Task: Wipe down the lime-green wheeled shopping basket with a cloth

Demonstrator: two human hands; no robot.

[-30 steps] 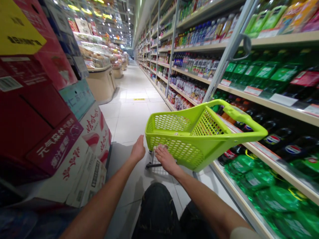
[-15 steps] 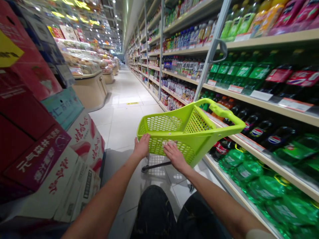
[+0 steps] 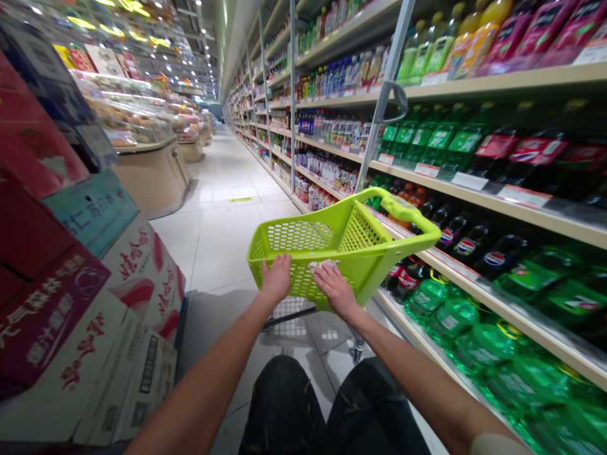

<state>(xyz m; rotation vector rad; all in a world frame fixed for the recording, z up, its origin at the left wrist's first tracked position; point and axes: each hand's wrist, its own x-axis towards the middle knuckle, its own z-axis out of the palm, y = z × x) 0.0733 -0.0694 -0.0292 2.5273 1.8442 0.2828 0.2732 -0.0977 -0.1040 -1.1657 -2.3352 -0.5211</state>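
A lime-green plastic shopping cart (image 3: 327, 230) with perforated sides stands in front of my knees, its basket hollow and handle at the right. My left hand (image 3: 277, 278) rests against the near side by the front end, fingers stretched up near the rim. Farther right on the same side, my right hand (image 3: 336, 289) presses a crumpled whitish cloth (image 3: 327, 264) just below the rim. Its fingers lie over the cloth, which hides part of the perforations. Below the basket, a caster wheel (image 3: 357, 349) shows beside my right forearm.
Shelves of drink bottles (image 3: 446, 139) line the right side, close to the cart's handle. Stacked drink cartons (image 3: 137, 265) stand at my left. A curved display counter (image 3: 147, 170) stands farther back beside the tiled aisle (image 3: 213, 253).
My right hand has moved up toward the rim with the cloth, which shows more. My left hand has shifted right along the cart's side, away from the front corner. The view has turned slightly right.
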